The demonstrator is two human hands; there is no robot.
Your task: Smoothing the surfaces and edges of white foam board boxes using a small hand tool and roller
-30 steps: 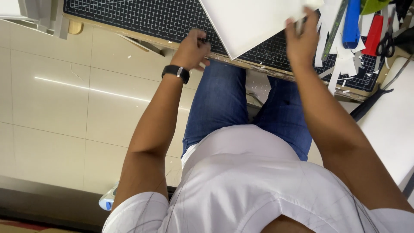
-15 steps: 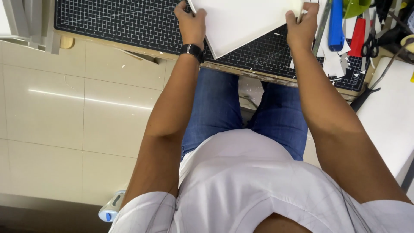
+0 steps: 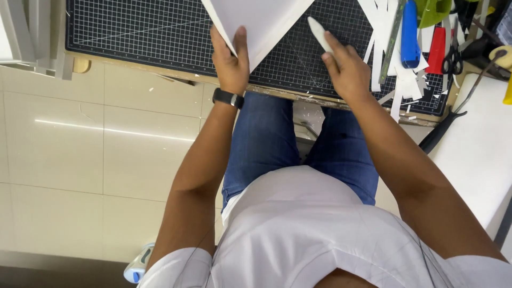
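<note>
- Left hand (image 3: 230, 60), black watch (image 3: 228, 98) at the wrist, pinching the lower edge of a white sheet (image 3: 256, 21) angled over a black gridded cutting mat (image 3: 144, 32).
- Right hand (image 3: 345, 69) gripping a slim white tool (image 3: 320, 33), its rounded tip pointing up-left, just beside the sheet's right edge.
- White paper strips (image 3: 397, 80) scattered at the mat's right end.
- Further right: blue knife (image 3: 409, 26), red knife (image 3: 436, 49), black scissors (image 3: 453, 58).
- Below: blue jeans, white shirt, pale tiled floor (image 3: 80, 160).
</note>
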